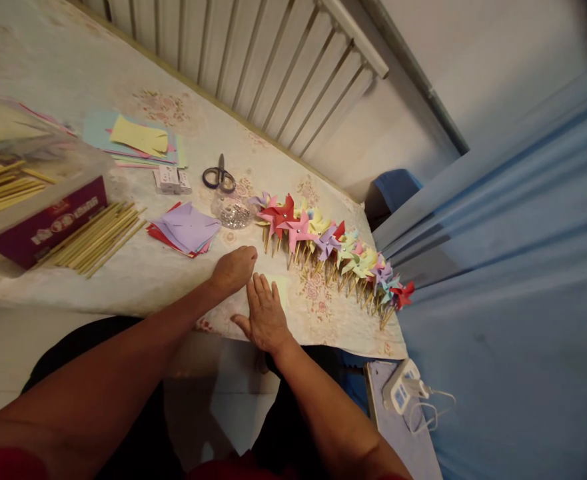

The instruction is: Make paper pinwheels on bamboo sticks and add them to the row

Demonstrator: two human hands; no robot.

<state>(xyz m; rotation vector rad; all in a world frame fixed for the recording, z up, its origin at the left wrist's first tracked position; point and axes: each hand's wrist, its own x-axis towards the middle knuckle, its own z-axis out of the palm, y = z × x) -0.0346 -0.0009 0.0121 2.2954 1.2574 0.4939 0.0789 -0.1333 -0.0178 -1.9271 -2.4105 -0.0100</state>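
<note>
My right hand [264,313] lies flat, fingers together, pressing on a pale yellow paper square [280,287] near the table's front edge. My left hand [233,269] rests beside it with curled fingers, touching the paper's left side. Just beyond them lies a long row of finished paper pinwheels on wooden sticks [330,250], running toward the right corner of the table. A stack of purple and red paper squares [186,230] sits to the left of my hands.
Scissors [218,177], a small pile of shiny pins [233,213], a small white box [172,179], coloured sheets [133,137], wooden sticks [98,237] and a dark red box [48,223] lie on the flowered tablecloth [138,283]. A blue curtain [513,267] hangs right; a power strip [403,390] lies below.
</note>
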